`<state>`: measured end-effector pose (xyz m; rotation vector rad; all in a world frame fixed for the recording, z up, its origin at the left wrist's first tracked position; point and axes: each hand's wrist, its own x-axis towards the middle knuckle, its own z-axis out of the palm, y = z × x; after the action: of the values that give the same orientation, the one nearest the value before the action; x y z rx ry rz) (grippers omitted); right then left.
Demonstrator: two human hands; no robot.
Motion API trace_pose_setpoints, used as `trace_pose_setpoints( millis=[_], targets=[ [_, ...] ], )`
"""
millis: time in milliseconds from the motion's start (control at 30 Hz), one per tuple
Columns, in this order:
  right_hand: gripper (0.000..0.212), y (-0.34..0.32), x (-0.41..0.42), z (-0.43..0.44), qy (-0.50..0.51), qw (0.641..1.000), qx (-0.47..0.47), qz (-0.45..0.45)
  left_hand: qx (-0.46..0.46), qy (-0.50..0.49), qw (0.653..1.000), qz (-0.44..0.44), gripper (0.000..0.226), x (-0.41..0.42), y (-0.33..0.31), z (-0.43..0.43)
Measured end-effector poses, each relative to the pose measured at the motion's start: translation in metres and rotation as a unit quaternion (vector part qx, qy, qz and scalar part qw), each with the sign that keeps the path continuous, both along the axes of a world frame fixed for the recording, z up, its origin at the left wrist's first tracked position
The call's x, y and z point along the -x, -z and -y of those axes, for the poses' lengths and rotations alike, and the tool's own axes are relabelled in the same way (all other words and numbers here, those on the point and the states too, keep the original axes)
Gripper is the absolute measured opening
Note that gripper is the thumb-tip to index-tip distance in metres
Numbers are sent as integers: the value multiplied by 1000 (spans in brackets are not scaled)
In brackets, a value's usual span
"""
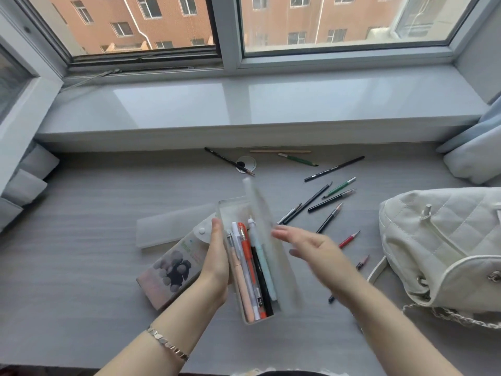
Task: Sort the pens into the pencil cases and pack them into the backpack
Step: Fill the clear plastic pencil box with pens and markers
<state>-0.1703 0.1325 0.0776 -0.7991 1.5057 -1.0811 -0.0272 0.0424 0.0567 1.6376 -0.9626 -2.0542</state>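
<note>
Currently, at far left, grey cushions point(25, 180) sit against the wall. On the grey desk point(81, 267) a frosted pencil case point(165, 226) lies flat, long axis running left-right. Just nearer, a printed pencil case point(169, 271) with a snap flap lies diagonally, partly hidden behind the left hand point(217, 257).

Left hand: raised, bracelet point(168, 343) on the wrist, gripping the left long side of the clear pencil case point(245, 302), which is held above the desk at centre. Case long axis runs near-to-far, far end leaning slightly left. Its lid point(259, 204) stands open on the right side and is blurred. Inside, lying parallel to the case with tips pointing away from the person: peach pen point(244, 291), white pen point(241, 256), orange pen point(247, 253), black pen point(261, 280), pale blue pen point(259, 248).

Right hand point(309, 246): just right of the case, fingers extended and slack, holding nothing; blurred, so I cannot tell whether it touches the lid.

Beyond and to the right, loose items are scattered on the desk at mixed angles: a black pencil point(225, 158) across a round desk grommet point(246, 164), a wooden stick point(280, 151), a long black pencil point(334, 168), a green pen point(340, 187), a red pencil point(349, 239). None block the case.

Far right: white quilted backpack point(447, 240) with chain strap, resting on the desk, well apart from the case.
</note>
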Motion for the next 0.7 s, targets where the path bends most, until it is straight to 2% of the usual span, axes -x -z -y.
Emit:
trace_pose_setpoints(
  millis=[33, 100, 167, 233, 333, 367, 467, 500, 700],
  targets=[
    [23, 5, -12, -1, -43, 996, 12, -76, -9, 7, 1000, -20, 79, 0, 0, -1],
    [32, 13, -34, -5, -92, 977, 47, -185, -9, 28, 999, -37, 70, 0, -2, -5],
    [55, 22, -44, -7, -56, 976, 69, -200, 18, 41, 998, -31, 51, 0, 1, -9],
    [82, 29, -40, -7, 44, 993, 8, -112, 55, 35, 998, -6, 42, -2, 5, -11],
    [90, 34, -30, -2, 68, 989, -103, 84, 85, 53, 995, 2, 24, -5, 6, -13],
    [83, 36, -25, -2, 62, 985, -109, 116, 90, 70, 993, -5, 22, -5, 4, -13],
    [32, 33, -16, -2, 52, 984, -97, 139, 112, 106, 988, -27, 32, -5, 0, -10],
    [25, 32, -15, -2, 53, 983, -95, 146, 117, 114, 986, -32, 35, -6, 0, -8],
    [19, 25, -19, -3, 65, 984, -40, 161, 140, 106, 983, -62, 30, -10, -7, -6]
  ],
)
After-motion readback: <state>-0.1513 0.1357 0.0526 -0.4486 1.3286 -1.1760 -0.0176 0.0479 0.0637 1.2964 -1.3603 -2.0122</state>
